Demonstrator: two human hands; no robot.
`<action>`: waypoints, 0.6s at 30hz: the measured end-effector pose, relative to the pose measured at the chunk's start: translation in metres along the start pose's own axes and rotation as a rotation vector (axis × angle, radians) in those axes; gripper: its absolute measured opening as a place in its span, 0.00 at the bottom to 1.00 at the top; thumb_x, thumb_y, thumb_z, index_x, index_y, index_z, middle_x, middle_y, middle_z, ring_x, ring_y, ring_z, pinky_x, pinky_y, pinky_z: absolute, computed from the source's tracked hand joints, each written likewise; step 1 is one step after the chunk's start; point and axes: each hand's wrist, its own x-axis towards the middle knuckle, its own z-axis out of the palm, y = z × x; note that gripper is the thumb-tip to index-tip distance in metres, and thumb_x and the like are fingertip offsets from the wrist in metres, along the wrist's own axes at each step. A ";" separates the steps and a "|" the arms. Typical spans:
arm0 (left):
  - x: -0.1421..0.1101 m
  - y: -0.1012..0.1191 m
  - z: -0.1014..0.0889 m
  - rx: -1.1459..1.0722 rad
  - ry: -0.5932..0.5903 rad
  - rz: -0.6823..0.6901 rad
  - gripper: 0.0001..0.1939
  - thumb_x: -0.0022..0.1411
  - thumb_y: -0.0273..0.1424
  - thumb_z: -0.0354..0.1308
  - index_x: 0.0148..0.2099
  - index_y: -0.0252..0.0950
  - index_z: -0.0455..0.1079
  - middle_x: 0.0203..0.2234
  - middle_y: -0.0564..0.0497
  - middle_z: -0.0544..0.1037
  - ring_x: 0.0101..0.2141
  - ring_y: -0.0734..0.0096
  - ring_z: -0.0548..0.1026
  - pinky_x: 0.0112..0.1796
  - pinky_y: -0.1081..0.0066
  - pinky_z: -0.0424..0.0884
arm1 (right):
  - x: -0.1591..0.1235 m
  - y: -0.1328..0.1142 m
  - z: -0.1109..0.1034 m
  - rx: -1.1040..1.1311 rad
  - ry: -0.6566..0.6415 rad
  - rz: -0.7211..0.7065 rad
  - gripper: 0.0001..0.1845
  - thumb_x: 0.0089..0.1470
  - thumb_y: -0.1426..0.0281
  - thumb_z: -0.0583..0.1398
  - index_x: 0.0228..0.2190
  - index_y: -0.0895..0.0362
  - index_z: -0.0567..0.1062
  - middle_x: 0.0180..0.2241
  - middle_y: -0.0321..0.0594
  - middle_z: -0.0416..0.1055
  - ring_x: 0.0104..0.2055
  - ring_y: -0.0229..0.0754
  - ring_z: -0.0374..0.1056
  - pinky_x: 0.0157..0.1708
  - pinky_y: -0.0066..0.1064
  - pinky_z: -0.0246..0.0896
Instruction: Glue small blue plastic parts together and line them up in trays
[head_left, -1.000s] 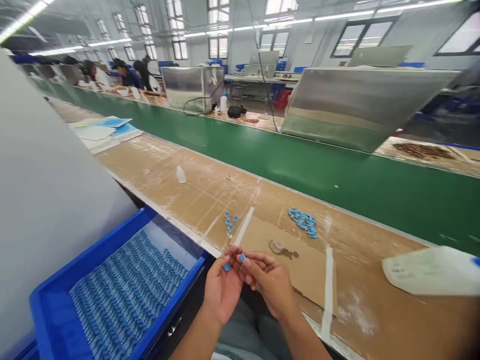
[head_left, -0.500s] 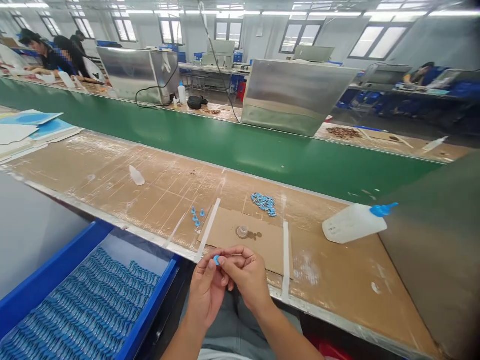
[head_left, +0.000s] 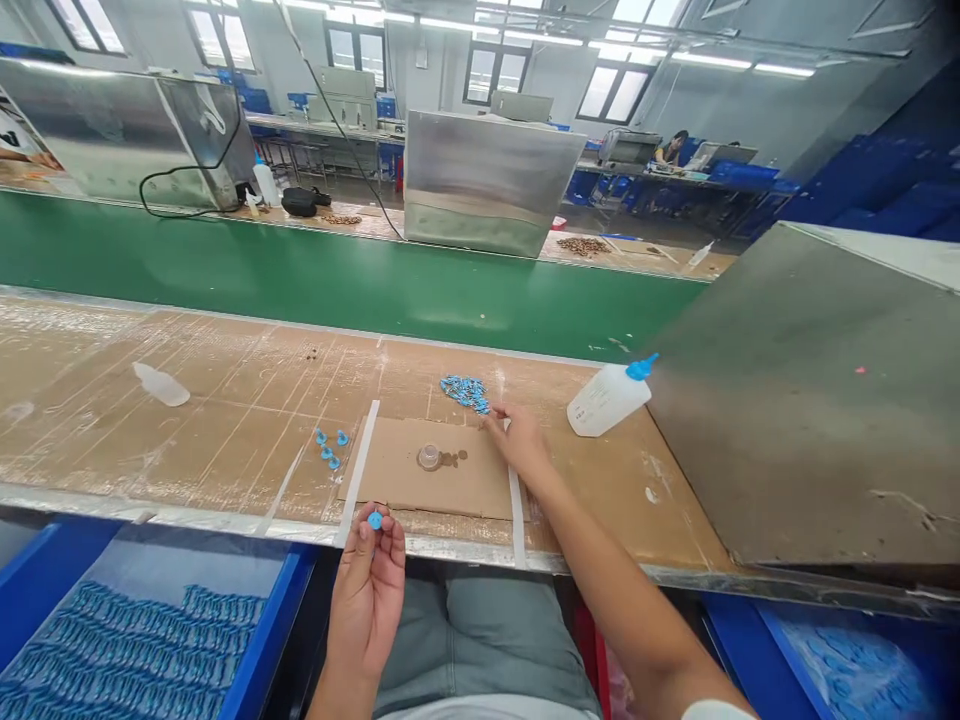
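In the head view, my left hand (head_left: pixel 373 580) is near the table's front edge, its thumb and fingers closed on a small round blue plastic piece (head_left: pixel 375 520). My right arm stretches forward, and my right hand (head_left: pixel 517 437) is at the near right edge of a pile of small blue parts (head_left: pixel 463 391). Its fingertips are drawn together there; whatever is between them is too small to make out. Between the hands, a small clear cup (head_left: pixel 429 457) stands on a taped cardboard sheet (head_left: pixel 394 485) beside dark wet spots. Several blue pieces (head_left: pixel 327 455) stand left of the sheet.
A white squeeze bottle with blue nozzle (head_left: pixel 609 400) leans at right, before a metal box (head_left: pixel 810 400). A small white bottle (head_left: pixel 161 385) lies at left. Blue bins (head_left: pixel 277 610) with rows of blue parts sit below the table. A green belt (head_left: pixel 337 275) runs behind.
My hands have parted: the right left the blue piece and reached forward to the pile of blue parts. The left keeps the piece. The view has turned right.
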 end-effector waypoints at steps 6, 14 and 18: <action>0.003 -0.003 -0.001 0.032 0.002 -0.017 0.11 0.62 0.20 0.51 0.42 0.33 0.73 0.36 0.49 0.77 0.35 0.77 0.76 0.42 0.73 0.75 | 0.021 0.028 0.017 -0.090 -0.041 0.078 0.21 0.55 0.54 0.58 0.40 0.56 0.79 0.35 0.46 0.74 0.40 0.47 0.68 0.39 0.34 0.61; 0.004 -0.001 -0.002 0.057 0.012 -0.017 0.11 0.60 0.19 0.52 0.41 0.32 0.74 0.35 0.48 0.78 0.35 0.77 0.76 0.42 0.72 0.75 | 0.024 0.033 0.016 0.094 -0.104 0.028 0.15 0.53 0.57 0.60 0.34 0.55 0.80 0.34 0.40 0.77 0.35 0.42 0.70 0.35 0.30 0.62; 0.003 0.000 -0.003 0.053 0.008 -0.011 0.11 0.60 0.20 0.53 0.42 0.32 0.74 0.36 0.48 0.78 0.36 0.77 0.77 0.43 0.73 0.75 | 0.024 0.021 -0.004 0.173 -0.220 -0.157 0.11 0.56 0.64 0.59 0.37 0.56 0.78 0.34 0.40 0.77 0.33 0.39 0.70 0.35 0.28 0.62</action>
